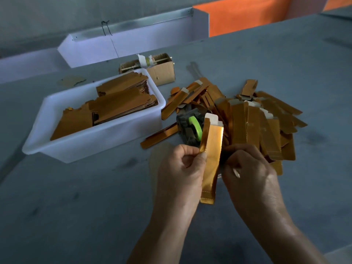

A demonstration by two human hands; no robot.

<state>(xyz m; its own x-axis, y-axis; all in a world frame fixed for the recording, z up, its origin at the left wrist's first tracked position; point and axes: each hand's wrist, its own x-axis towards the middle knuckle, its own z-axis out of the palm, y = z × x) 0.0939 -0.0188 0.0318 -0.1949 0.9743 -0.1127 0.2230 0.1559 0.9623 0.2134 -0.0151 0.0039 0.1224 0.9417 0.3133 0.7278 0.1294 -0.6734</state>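
Note:
A long, narrow gold foil carton (211, 159) stands nearly upright between my hands, its white flap at the top. My left hand (181, 172) pinches its left edge with thumb and fingers curled. My right hand (249, 174) is curled against the carton's right side; whether it grips the carton is hidden by its own back. Behind the hands lies a heap of flat gold cartons (253, 119). A grey tape dispenser (187, 128) with a green roll sits just beyond the held carton.
A white plastic tub (91, 147) at the left holds stacks of flat gold cartons. A small cardboard box (162, 73) with a rod and tape stands behind it. A white trough (91, 52) lines the table's far edge. An orange panel (247, 14) rises behind.

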